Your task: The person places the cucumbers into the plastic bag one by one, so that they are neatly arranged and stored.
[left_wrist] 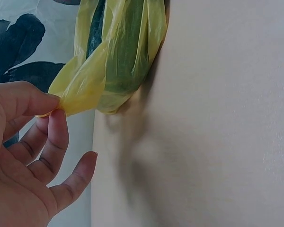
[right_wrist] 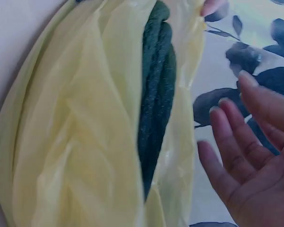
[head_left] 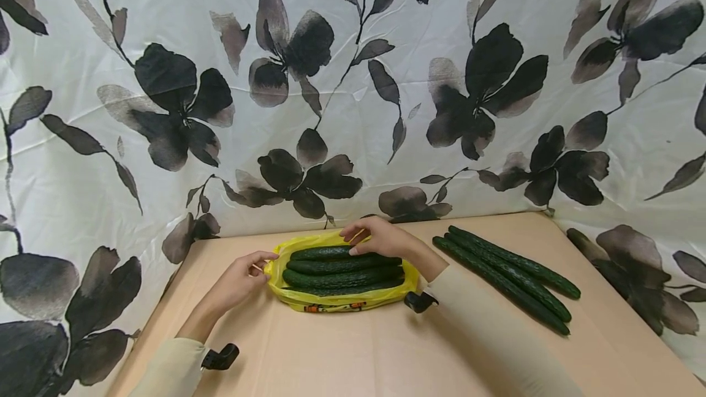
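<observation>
While the yellow bag (head_left: 380, 300) sat on the desk (head_left: 342, 354), mouth upward, the bagged cucumbers (head_left: 342, 277) inside it ran nine to three o'clock. The left hand (head_left: 239, 283) pinched the bag's edge at nine; the right hand (head_left: 384, 239), nearer the loose cucumbers (head_left: 507, 276), hovered over the far side at one o'clock, fingers loosely spread, holding nothing. Those three lay at the bag's three o'clock, pointing ten to four. The bag's bottom was hidden, and whether the right fingertips touched anything was unclear.

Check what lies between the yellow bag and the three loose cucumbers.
Head view: the right wrist and pale sleeve cross between the yellow bag and loose cucumbers, a black device at the wrist.
</observation>
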### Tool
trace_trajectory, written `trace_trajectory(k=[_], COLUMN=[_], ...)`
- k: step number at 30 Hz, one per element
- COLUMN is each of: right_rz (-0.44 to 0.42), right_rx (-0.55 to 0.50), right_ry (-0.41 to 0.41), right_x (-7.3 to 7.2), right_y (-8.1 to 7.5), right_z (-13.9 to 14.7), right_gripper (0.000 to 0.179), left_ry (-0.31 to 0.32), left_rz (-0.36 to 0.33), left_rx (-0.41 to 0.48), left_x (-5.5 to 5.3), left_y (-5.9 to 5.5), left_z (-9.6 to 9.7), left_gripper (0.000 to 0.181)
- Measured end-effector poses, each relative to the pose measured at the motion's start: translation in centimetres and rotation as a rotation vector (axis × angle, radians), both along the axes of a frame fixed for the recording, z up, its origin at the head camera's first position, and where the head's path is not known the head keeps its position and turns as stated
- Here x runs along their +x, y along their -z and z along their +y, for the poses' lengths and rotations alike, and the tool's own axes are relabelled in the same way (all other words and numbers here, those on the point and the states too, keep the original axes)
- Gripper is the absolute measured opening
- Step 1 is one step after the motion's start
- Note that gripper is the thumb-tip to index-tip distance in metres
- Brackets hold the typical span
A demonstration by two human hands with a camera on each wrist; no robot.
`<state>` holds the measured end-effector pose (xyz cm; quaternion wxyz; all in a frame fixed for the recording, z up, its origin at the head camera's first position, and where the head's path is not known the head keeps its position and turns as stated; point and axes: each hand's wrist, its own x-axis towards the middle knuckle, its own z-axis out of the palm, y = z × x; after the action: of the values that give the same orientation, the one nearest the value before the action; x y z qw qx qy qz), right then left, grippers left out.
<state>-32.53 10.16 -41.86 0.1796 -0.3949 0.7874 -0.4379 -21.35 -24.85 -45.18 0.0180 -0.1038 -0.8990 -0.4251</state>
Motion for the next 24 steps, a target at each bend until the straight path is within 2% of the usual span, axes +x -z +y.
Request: trace_trajectory(k=[3,9,17,24], right_rz=[-0.028,-0.017,0.008,0.023], right_rx=[-0.057,-0.093,-0.073,-0.024], right_ry=[-0.027,-0.019,0.081,0.171], right_x=[0.6,2.3,4.2,5.6], right_y=[-0.5,-1.8,-2.6,-2.4], right_z=[0.8,2.7,5.8,8.7], right_gripper=[0.042,0.038,0.036,0.038], left_ry=[0.002,0.007,0.02,0.035], left_rz=[0.001,-0.004,-0.003,0.004], left_rx=[-0.001,0.011,0.013,0.012], left_x=[0.1,0.2,0.6,0.9], left_y=[-0.1,-0.2,-0.2,-0.2], left_z=[-0.2,-0.3,-0.5,-0.8], left_gripper=[0.044,0.045,0.044,0.044])
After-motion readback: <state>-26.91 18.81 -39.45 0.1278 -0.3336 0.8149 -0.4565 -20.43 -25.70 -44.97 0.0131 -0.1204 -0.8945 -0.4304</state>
